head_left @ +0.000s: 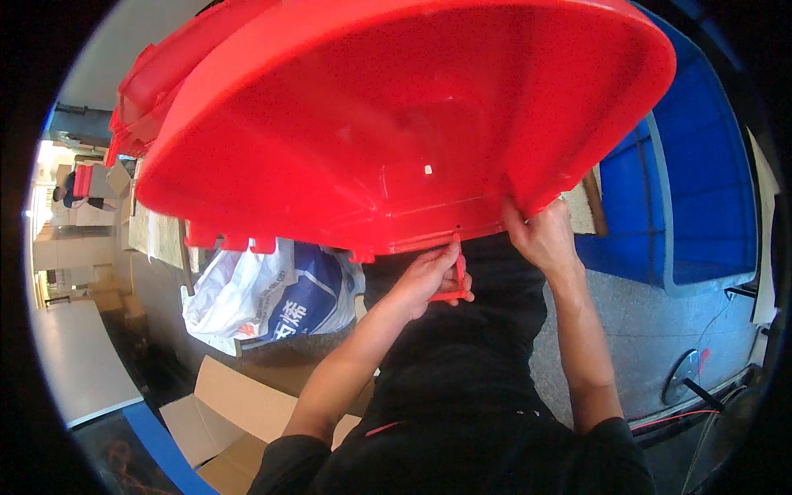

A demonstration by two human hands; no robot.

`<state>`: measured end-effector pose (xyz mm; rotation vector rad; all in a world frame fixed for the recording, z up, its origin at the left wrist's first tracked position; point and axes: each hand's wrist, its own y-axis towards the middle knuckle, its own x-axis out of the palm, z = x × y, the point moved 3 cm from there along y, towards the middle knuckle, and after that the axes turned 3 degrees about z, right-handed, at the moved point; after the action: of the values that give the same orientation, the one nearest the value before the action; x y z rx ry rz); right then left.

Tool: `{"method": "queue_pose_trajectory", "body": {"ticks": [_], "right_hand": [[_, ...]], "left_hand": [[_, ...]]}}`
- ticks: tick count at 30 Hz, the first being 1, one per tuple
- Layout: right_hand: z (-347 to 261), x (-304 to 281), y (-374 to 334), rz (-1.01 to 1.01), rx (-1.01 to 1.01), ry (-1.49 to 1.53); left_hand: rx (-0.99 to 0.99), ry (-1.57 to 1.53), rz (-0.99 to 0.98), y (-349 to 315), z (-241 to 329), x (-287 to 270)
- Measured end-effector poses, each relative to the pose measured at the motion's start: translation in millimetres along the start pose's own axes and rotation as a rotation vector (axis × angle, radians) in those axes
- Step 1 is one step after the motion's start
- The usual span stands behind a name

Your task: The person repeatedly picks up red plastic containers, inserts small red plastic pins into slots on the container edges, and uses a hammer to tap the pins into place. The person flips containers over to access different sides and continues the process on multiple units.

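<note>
A large red moulded plastic shell (330, 140), wide and hollow with a rounded rim, fills the upper part of the head view and is tilted toward me. My right hand (540, 235) grips its near edge on the right, fingers bent over the rim. Just below the middle of that edge, my left hand (433, 276) is closed on a thin, bent red plastic strip (460, 268). The strip's upper end comes close to a small hole in the shell's edge; I cannot tell whether they touch.
More red plastic shells (148, 99) are stacked behind at left. A white and blue woven sack (247, 289) and an opened cardboard box (239, 404) stand at left. To the right is a big blue bin (660, 206); cables and a round black base (683, 375) lie nearby. Another person (74, 186) is far left.
</note>
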<state>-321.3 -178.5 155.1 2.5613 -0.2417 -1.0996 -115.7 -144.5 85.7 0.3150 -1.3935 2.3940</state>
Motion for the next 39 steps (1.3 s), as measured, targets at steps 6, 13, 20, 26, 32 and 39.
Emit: {"method": "queue_pose_trajectory", "body": {"ticks": [6, 13, 20, 26, 32, 39], "right_hand": [[-2, -1, -3, 0.052, 0.013, -0.019], [-1, -2, -4, 0.083, -0.004, 0.020], [-1, -4, 0, 0.063, 0.008, 0.025], [1, -3, -3, 0.034, 0.040, 0.023], [0, -2, -3, 0.053, -0.017, -0.005], [1, -4, -1, 0.047, 0.012, 0.023]], "left_hand": [[0.193, -0.150, -0.067, 8, -1, 4], [0.407, -0.049, -0.258, 15, -10, 1], [0.224, 0.526, -0.380, -55, -70, -6], [0.194, -0.389, -0.388, -34, -48, -14], [0.064, -0.633, -0.597, 21, -22, 17], [-0.006, -0.750, -0.499, 26, -25, 10]]}}
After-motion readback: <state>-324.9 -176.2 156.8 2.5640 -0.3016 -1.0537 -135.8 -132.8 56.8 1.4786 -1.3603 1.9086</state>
